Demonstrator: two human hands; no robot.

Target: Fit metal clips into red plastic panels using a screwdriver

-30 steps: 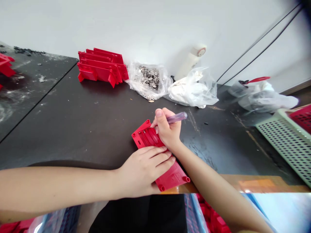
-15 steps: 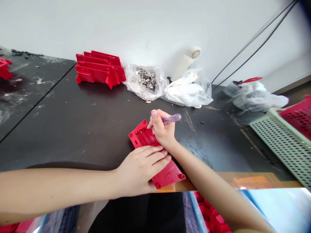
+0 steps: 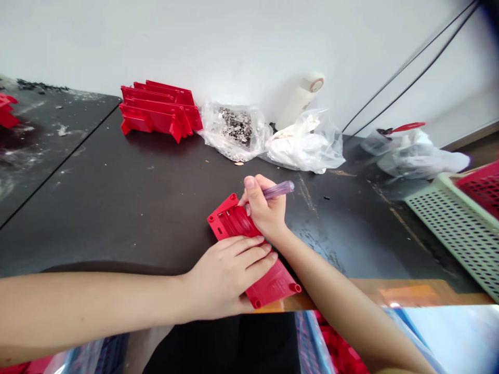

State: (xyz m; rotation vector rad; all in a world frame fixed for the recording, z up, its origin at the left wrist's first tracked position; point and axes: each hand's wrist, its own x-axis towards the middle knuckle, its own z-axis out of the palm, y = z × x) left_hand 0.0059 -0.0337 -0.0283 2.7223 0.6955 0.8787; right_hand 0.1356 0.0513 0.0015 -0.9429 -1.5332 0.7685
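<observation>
A red plastic part [image 3: 278,283] with round corner posts lies at a slant by the table's front edge. Across its middle rests my left hand [image 3: 234,270], fingers stretched out flat and pressing on it. My right hand [image 3: 265,205] is closed around a tool with a clear purple handle [image 3: 278,190], perhaps a screwdriver. The tool's tip is hidden by the fingers, close to the slotted upper end of the part. Small metal pieces [image 3: 228,213] show in that end.
Several red plastic parts [image 3: 156,117] stand stacked near the wall. Beside them are a clear bag of small metal pieces [image 3: 237,127], a bag with white contents [image 3: 304,145] and a white bottle [image 3: 298,101]. A pale green basket [image 3: 448,213] stands at right. Red parts [image 3: 339,345] lie below the table edge.
Almost nothing differs. The view has shifted slightly; both hands keep their places on the red part and the purple-handled tool.
</observation>
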